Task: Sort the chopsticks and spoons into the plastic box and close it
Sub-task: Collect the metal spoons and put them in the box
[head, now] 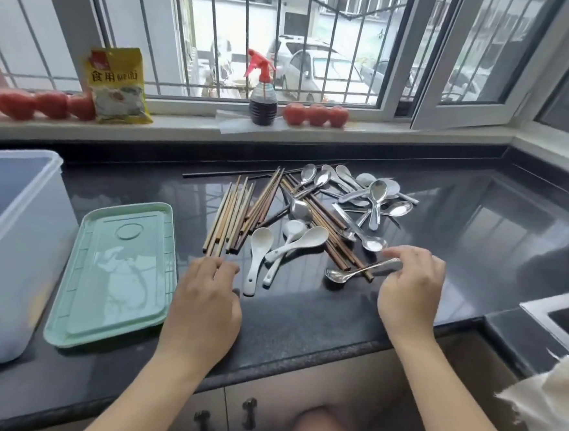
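Box [8, 250] at far left, open, cut off by frame edge; contents not readable through its cloudy wall. Green lid [113, 277] flat on counter [476, 249] beside it. Left hand [208, 297] palm down, fingers relaxed, tips at near ends of chopsticks [239, 215]; contact uncertain, holds nothing. White spoons [287, 252] next, metal spoons [368, 197] heaped behind, overlapping. Right hand [412, 288] pinches handle of one steel spoon [356, 272]; handle end hidden under fingers.
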`<state>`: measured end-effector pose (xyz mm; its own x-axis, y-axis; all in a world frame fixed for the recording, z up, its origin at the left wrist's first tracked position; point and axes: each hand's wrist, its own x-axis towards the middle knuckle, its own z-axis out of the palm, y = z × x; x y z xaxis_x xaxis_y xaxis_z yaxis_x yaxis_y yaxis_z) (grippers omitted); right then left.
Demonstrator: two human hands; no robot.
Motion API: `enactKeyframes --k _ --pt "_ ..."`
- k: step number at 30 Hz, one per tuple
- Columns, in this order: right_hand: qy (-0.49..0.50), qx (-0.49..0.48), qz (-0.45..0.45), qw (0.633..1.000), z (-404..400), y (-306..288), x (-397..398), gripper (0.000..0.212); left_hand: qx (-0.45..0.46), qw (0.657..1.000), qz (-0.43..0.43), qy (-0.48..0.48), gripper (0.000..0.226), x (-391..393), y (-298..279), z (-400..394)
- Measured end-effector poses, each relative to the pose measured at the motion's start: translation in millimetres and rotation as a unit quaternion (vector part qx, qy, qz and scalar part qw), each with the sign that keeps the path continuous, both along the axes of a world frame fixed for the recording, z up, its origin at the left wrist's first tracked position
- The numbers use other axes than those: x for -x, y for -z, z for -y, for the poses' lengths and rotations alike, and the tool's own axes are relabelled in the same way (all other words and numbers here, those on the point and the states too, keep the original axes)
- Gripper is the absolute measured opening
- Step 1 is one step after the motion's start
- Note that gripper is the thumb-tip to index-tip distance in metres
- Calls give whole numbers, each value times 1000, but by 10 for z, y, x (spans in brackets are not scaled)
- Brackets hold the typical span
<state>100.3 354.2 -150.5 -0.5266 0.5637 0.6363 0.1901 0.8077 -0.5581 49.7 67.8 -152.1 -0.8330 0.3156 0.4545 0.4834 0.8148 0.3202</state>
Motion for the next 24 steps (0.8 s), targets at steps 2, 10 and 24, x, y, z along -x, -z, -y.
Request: enactKeyframes --k 2,10,24 --pt "-40 -60 73 995 -102 47 6 38 0 1000 -2 5 36 3 19 -2" --pt "-163 -137 124 969 -105 83 22 13 24 994 -7 103 45 -27 12 22" --pt "-278 -304 195 890 405 25 247 39 5 996 17 87 45 -31 -5 9"
